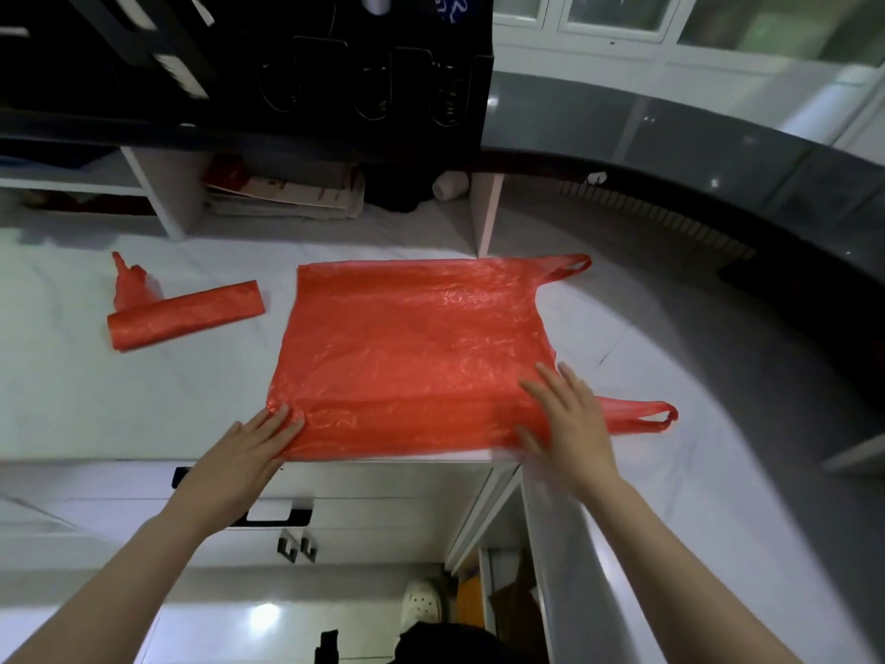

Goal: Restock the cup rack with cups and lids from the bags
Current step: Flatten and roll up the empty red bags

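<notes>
An empty red plastic bag (412, 347) lies flattened on the white counter (96, 400), its two handles pointing right. My left hand (249, 448) rests with straight fingers on the bag's near left corner. My right hand (570, 419) lies flat with spread fingers on the near right part, beside the lower handle. A second red bag (187, 313) lies rolled into a tube to the left on the counter. The black cup rack (364, 79) stands at the back, with dark slots; the cups inside are hard to make out.
Under the rack, a white shelf holds stacked papers (287, 194) and a white roll (450, 184). A grey curved counter (718, 151) runs along the right. Below the near edge are white drawers with black handles (277, 515) and an open cupboard.
</notes>
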`<state>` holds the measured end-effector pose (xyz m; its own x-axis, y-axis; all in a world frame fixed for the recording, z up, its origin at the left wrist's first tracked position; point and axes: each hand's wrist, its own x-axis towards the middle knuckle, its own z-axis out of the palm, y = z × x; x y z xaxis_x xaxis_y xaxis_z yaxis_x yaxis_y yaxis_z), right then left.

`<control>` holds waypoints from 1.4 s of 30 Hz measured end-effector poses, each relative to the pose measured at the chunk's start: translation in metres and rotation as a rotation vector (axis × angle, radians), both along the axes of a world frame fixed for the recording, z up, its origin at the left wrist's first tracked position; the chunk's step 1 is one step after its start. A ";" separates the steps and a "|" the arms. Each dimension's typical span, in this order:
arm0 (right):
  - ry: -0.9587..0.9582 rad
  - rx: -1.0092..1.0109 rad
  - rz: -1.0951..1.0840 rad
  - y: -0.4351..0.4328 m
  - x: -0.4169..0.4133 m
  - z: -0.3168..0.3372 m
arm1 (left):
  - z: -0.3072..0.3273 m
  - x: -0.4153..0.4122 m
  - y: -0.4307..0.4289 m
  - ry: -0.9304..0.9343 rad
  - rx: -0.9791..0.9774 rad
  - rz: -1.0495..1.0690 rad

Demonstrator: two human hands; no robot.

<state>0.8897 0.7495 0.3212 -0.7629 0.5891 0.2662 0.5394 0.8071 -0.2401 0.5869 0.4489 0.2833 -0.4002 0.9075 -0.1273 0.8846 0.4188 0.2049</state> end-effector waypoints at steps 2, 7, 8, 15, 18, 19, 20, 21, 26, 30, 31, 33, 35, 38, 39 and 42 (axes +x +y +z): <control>-0.188 -0.067 0.077 -0.001 -0.006 -0.012 | -0.003 0.000 -0.002 -0.017 0.019 0.029; -0.425 -0.189 0.048 0.006 0.006 -0.034 | 0.002 0.001 -0.009 -0.135 0.082 0.097; -0.416 -0.195 0.049 0.006 0.009 -0.034 | 0.003 0.001 -0.008 -0.162 0.099 0.111; -0.028 -0.240 0.004 0.009 0.036 -0.021 | 0.022 0.002 0.002 -0.259 0.221 0.258; -0.108 -0.167 0.004 0.010 0.037 -0.016 | 0.028 0.002 0.006 -0.310 0.322 0.377; -0.142 -0.138 0.010 0.010 0.034 -0.015 | 0.029 0.001 0.008 -0.328 0.355 0.411; -0.162 -0.104 0.015 0.008 0.031 -0.015 | 0.030 0.001 0.010 -0.351 0.385 0.441; -0.166 -0.070 0.015 0.007 0.027 -0.014 | 0.030 0.001 0.011 -0.378 0.412 0.464; -0.139 0.049 -0.044 0.013 0.008 0.000 | 0.033 -0.001 0.010 -0.500 0.546 0.569; -0.097 0.109 -0.136 0.021 0.001 0.019 | 0.039 -0.010 0.007 -0.438 0.669 0.675; -0.109 0.110 -0.153 0.024 0.000 0.024 | 0.041 -0.013 0.006 -0.427 0.706 0.710; -0.119 0.094 -0.171 0.030 0.001 0.033 | 0.046 -0.018 0.005 -0.431 0.794 0.792; -0.076 0.092 -0.191 0.035 0.003 0.040 | 0.049 -0.024 0.005 -0.433 0.865 0.850; 0.056 0.135 -0.280 0.038 0.006 0.044 | 0.054 -0.032 0.007 -0.443 0.890 0.882; 0.116 0.159 -0.321 0.037 0.008 0.043 | 0.055 -0.034 0.007 -0.441 0.894 0.894; 0.369 0.301 -0.369 0.026 0.014 0.033 | 0.057 -0.041 0.010 -0.441 0.906 0.952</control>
<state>0.9039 0.7754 0.3542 -0.3480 0.6553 0.6704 0.7212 0.6440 -0.2551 0.5461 0.4593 0.3402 -0.9866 0.1436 0.0771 0.1280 0.3900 0.9119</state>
